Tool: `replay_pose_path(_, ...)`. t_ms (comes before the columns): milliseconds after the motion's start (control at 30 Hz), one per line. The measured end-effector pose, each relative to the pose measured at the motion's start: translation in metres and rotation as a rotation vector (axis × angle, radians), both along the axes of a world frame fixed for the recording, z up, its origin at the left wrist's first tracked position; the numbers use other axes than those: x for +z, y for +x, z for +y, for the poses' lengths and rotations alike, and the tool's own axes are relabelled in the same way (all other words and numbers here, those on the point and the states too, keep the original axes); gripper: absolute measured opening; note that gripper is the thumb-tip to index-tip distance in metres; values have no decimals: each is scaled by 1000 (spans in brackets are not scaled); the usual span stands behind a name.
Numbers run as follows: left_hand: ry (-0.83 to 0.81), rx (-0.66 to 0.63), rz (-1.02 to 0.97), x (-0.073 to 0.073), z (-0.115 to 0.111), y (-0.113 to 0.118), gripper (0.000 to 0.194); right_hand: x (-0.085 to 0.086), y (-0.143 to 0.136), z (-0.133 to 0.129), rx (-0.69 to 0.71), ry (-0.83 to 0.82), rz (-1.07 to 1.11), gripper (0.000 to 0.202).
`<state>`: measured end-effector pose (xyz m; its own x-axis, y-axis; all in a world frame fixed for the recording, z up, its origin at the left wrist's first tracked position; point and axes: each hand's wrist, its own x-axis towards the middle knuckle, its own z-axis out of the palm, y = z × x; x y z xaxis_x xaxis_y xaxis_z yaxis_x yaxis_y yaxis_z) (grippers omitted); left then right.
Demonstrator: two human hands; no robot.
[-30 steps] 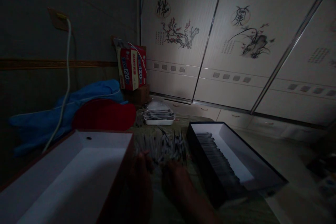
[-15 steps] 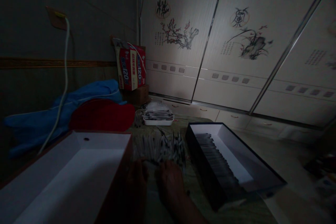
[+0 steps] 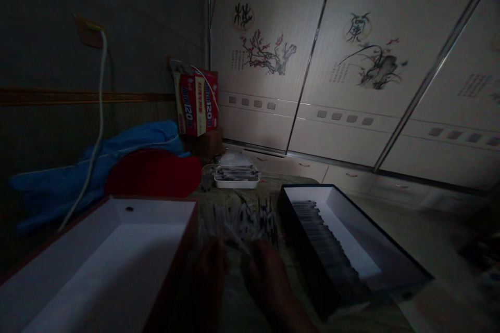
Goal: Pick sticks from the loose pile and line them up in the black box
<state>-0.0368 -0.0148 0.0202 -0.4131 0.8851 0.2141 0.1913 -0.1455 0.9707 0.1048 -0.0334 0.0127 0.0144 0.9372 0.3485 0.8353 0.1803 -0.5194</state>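
Note:
Low in the head view, my right hand (image 3: 265, 270) is closed around the lower end of a pale, slim pen-like stick (image 3: 237, 237), which slants up to the left. Beside it, my left hand (image 3: 213, 260) has its fingers curled, and what they hold is too dark to make out. Just beyond both hands lies a loose row of pen-like sticks (image 3: 250, 216), clear and black. On the right, a dark-edged box (image 3: 361, 255) holds a row of similar sticks (image 3: 322, 237) along its left side. Dim light and blur hide the fingertips.
A red-edged box with a white inside (image 3: 156, 213) stands on the left. At the table's far end is a white tray (image 3: 236, 184) of sticks. Blue cloth (image 3: 50, 187), a red cushion-like thing (image 3: 154, 173), a white cable (image 3: 100, 109) and a red carton (image 3: 197, 104) lie beyond.
My right hand has shifted slightly right, and a pale stick now slants up from it. My left hand has turned a little and its fingers are more curled.

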Motion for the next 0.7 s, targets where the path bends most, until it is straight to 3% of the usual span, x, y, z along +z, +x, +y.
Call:
replay_pose_path(100, -21, -125, -22, -1, 3, 10, 22, 5, 0, -11, 28, 62, 180, 9)
replay_pose_path(233, -57, -266, -40, -1, 6, 17, 24, 17, -1, -17, 119, 61, 249, 13)
replay_pose_path(300, -50, -241, -58, 3, 5, 16, 28, 21, 7, -13, 62, 23, 199, 18)
replay_pose_path(467, -12, -158, -130, 10, 3, 11, 34, 17, 38, 8, -302, -300, -240, 30)
replay_pose_path(700, -33, -128, -105, 2, 9, 10, 35, 7, 48, 29, -300, -400, -296, 35)
